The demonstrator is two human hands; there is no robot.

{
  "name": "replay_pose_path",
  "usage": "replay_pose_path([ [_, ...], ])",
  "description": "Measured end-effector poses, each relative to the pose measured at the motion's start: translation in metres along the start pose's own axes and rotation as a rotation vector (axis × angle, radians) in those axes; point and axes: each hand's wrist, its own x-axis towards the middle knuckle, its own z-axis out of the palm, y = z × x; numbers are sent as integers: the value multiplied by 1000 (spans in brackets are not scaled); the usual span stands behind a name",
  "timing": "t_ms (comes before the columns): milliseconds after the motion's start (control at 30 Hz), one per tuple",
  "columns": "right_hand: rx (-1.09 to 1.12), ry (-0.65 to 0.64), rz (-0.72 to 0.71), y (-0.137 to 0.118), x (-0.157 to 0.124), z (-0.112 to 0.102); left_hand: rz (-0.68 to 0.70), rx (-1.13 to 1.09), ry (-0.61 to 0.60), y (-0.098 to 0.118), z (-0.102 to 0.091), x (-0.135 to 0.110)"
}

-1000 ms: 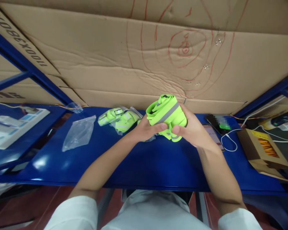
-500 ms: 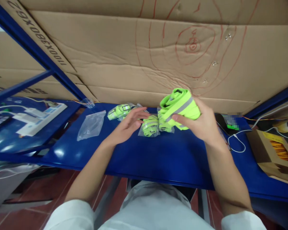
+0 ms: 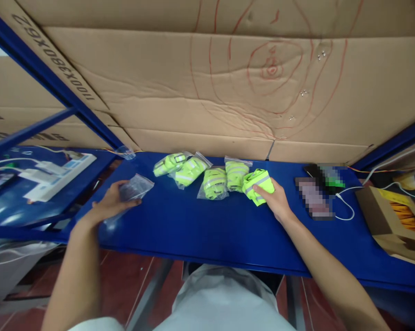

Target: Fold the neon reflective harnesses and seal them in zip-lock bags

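Observation:
My right hand (image 3: 277, 198) is closed on a folded bundle of fluorescent yellow-green reflective strap (image 3: 259, 186) with grey stripes, low over the blue table. My left hand (image 3: 112, 200), far to the left, grips a clear zip-lock plastic bag (image 3: 137, 186) between thumb and fingers; part of the bag is hidden by the hand. Between my hands, several similar bundles lie in clear bags: one bagged bundle (image 3: 237, 174) sits just left of the held one, with another (image 3: 214, 183) beside it. Two more rest farther left, the nearer one (image 3: 191, 171) partly against the other (image 3: 169, 164).
A white power strip (image 3: 64, 177) with plugs lies at the left, behind a blue frame bar. On the right are a blurred-out phone (image 3: 314, 197), a white cable (image 3: 353, 209) and an open cardboard box (image 3: 376, 216). A cardboard wall (image 3: 152, 101) stands behind the blue table (image 3: 193, 230).
My right hand has lowered the yellow-green bundle to the table beside the bagged ones. My left hand has moved left and taken hold of the clear bag.

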Motion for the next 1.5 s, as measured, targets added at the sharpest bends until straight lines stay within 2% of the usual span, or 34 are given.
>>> replay_pose_path([
  [67, 22, 3, 32, 3, -1, 2, -64, 34, 2, 4, 9, 2],
  [133, 33, -13, 46, 4, -3, 3, -58, 25, 31, 8, 17, 9],
  [200, 31, -23, 42, 3, -5, 4, -92, 5, 3, 11, 20, 19],
  [300, 34, -30, 33, 1, -8, 4, -163, -50, -74, 18, 9, 27],
  [367, 58, -38, 49, -1, -9, 3, -121, -115, -39, 32, -5, 20],
  [433, 122, -96, 89, -5, -11, 1, -64, -144, 87, 59, -18, 7],
  [500, 215, -200, 129, -11, -14, 0, 74, -134, 185, 96, -24, -9],
  [600, 343, -334, 188, -20, -21, -4, 447, -34, 114, 162, -16, -23],
  [700, 402, -403, 236, -28, -25, -8, 754, -55, -37, 220, 9, -21],
  [800, 312, -429, 211, -33, -24, -12, 889, -17, -102, 255, 38, -10],
  [933, 59, -421, 216, -32, -16, -17, 908, -23, -54, 266, 70, -5],
  [1033, -16, -504, 244, -27, -13, -21, 937, -25, -72, 263, 84, -11],
  [1200, -92, -660, 216, -25, -18, -22, 994, -36, -171, 263, 87, -24],
  [1500, -136, -755, 246, -26, -24, -12, 1007, -40, -129, 264, 87, -30],
])
